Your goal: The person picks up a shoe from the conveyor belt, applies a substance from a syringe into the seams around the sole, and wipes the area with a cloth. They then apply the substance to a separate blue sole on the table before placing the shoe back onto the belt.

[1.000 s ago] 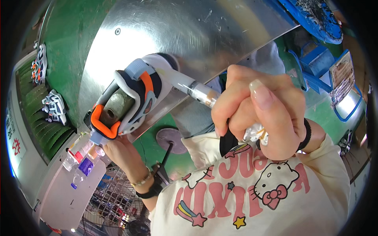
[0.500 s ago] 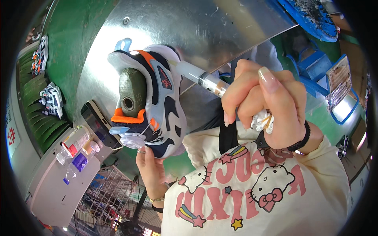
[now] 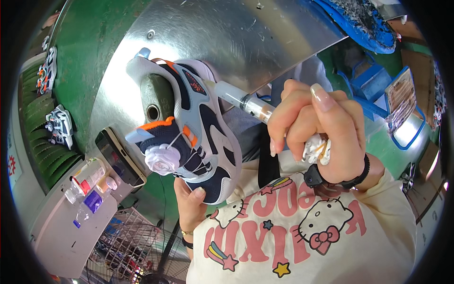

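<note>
A sneaker (image 3: 216, 120) in light blue, navy, white and orange hangs tilted over the metal table's edge, its toe toward me. Inside it sits a dark green shoe last (image 3: 153, 97) with a round hole, and a white dial (image 3: 162, 158) is on its tongue. My left hand (image 3: 191, 199) grips the toe, thumb on top, other fingers mostly hidden beneath. In my right hand (image 3: 321, 128) is a clear syringe (image 3: 240, 100), its tip at the shoe's side near the heel. A crumpled white wad (image 3: 316, 147) shows in that same palm.
The metal table (image 3: 213, 33) stretches away ahead. At left are a phone (image 3: 120, 156), small bottles (image 3: 90, 177) and a green conveyor (image 3: 45, 123) carrying shoes. A wire-caged fan (image 3: 137, 241) stands lower left. To the right are a blue chair (image 3: 378, 94) and a blue tray (image 3: 362, 23).
The sneaker has turned, its toe swinging down and to the right, so more of its laces and dial show. My left hand moved along with the toe. The syringe barely shifted.
</note>
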